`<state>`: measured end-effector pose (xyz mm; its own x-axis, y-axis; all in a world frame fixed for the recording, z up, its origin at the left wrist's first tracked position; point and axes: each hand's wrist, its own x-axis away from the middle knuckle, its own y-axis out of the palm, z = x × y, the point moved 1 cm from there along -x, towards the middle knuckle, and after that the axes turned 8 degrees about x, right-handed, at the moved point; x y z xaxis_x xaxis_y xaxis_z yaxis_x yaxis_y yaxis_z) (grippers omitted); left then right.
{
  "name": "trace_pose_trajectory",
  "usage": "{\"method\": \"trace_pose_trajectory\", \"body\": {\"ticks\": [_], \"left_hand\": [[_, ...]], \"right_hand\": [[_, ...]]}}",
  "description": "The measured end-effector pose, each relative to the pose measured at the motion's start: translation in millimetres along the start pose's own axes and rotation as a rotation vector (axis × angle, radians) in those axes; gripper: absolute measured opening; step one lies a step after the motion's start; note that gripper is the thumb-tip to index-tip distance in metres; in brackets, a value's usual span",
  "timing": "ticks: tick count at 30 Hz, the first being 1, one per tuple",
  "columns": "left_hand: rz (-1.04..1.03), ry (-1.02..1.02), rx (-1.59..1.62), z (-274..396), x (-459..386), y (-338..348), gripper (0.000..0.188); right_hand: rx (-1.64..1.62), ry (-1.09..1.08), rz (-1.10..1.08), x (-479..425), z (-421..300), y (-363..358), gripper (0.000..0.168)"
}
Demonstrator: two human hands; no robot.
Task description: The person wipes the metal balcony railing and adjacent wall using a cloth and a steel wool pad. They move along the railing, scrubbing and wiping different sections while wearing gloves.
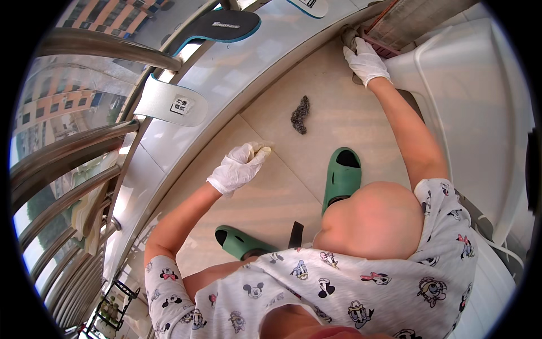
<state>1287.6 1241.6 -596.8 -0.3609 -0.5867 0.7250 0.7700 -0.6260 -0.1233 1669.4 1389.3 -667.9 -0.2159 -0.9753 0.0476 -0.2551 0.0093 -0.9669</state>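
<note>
My right hand [367, 61], in a white disposable glove, reaches to the far corner. Its fingers are at a roundish, greyish-brown object [349, 36] beside a pink plastic base [379, 44]; whether they grip it I cannot tell. My left hand [243, 163], gloved in the same way, hangs over the tiled floor [288, 169] with its fingers curled together and nothing visible in them. A dark, speckled clump [300, 115] lies on the floor between the two hands, touching neither. Both feet wear green slippers [344, 176].
Along the left, a tiled ledge holds a white shoe insole [173, 101] and a dark one [220, 26] by metal railings [106, 44]. A white appliance-like body [465, 80] with a hose stands at right. A plant stand [111, 311] is at lower left.
</note>
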Motion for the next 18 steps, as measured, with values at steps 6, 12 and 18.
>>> {"method": "trace_pose_trajectory", "body": {"ticks": [6,12,18], "left_hand": [[-0.018,0.483,-0.433,24,-38,12,0.037],[0.080,0.888,-0.956,23,-72,40,0.048],[-0.007,0.766,-1.071,-32,-98,45,0.043]], "right_hand": [[-0.024,-0.478,-0.303,83,-98,25,0.038],[-1.139,0.395,-0.369,65,-72,4,0.030],[-1.422,0.214,-0.324,25,-85,7,0.038]]}}
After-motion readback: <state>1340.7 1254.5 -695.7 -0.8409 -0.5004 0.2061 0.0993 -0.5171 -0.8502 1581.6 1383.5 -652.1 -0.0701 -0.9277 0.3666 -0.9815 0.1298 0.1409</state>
